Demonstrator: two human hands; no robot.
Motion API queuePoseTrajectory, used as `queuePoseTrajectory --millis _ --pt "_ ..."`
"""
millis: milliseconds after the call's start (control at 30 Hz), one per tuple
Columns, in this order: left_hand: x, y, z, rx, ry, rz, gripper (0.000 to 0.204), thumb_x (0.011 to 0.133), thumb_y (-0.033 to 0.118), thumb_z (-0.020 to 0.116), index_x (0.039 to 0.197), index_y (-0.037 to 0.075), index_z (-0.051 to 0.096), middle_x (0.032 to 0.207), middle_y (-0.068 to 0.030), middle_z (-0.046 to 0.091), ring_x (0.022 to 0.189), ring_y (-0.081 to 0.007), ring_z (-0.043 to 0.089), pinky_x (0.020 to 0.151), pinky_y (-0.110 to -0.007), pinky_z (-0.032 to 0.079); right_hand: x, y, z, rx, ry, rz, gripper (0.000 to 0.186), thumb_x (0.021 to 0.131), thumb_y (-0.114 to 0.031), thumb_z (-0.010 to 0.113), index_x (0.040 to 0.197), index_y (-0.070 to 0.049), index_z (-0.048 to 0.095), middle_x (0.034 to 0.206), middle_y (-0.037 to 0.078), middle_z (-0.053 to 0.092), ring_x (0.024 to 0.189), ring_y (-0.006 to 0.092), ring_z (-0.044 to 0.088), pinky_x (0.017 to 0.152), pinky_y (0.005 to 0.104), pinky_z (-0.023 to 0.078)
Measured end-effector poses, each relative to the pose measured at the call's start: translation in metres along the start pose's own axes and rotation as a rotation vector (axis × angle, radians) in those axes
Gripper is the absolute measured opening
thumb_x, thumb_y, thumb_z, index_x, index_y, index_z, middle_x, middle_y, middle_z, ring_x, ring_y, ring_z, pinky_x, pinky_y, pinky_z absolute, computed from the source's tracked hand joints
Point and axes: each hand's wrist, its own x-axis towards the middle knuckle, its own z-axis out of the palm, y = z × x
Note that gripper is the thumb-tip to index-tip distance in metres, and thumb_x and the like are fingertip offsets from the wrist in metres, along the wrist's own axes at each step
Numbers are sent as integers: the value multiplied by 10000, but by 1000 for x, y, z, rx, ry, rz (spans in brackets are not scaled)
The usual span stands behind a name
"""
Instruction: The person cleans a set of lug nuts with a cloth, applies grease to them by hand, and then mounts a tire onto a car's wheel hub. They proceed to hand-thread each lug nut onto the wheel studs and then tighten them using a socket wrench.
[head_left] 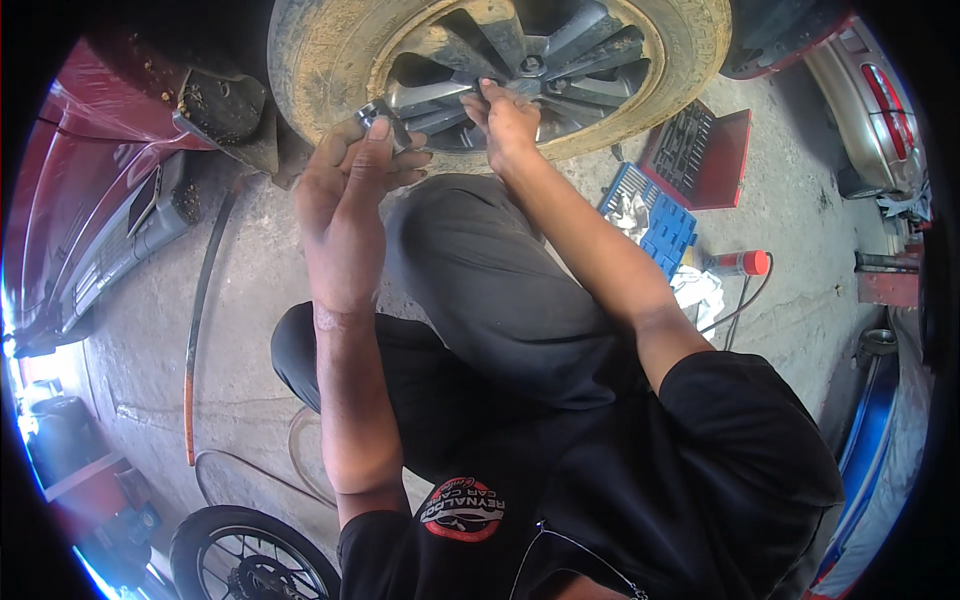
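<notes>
My left hand [345, 200] is raised in front of the tyre, its thumb and fingers closed round a short metal socket [374, 113] with a shiny end. To its right, my right hand [508, 122] reaches up to the middle of the dark spoked wheel rim [480, 35]. Its bent fingertips are pressed together at the hub, beside the wheel nuts; whatever they grip is too small to make out. Brown dirt coats the tyre [330, 55] around the rim.
Right of my legs lie a blue tool case [668, 235], an open red case [722, 160], white rags [697, 290] and a red cylinder [738, 263]. A long bar [205, 300] and a motorcycle wheel [250, 560] are at the left. Cars flank both sides.
</notes>
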Motion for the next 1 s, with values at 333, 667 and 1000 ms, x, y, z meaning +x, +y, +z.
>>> queuePoseTrajectory --millis 333,667,1000 --pt "1 3 -9 5 -33 -12 313 1023 159 502 1194 -97 556 1011 -169 663 892 -205 687 804 -306 539 -7 10 0 -2 -66 -16 232 1033 -149 467 1049 82 488 947 228 659 818 285 717 773 327 608" --pt "3 -2 -5 16 -80 6 336 1016 199 517 1159 -97 584 955 -160 703 831 -168 683 742 -266 523 -7 -11 4 98 26 476 495 1048 -442 262 1154 -30 517 1005 206 712 832 259 670 677 338 425" --pt "3 -1 -3 -9 -64 -20 306 1023 190 509 1152 -79 579 970 -157 673 860 -187 674 774 -292 529 -7 -12 14 263 137 585 369 1003 -414 393 1051 -72 524 981 156 698 664 191 573 626 325 399"
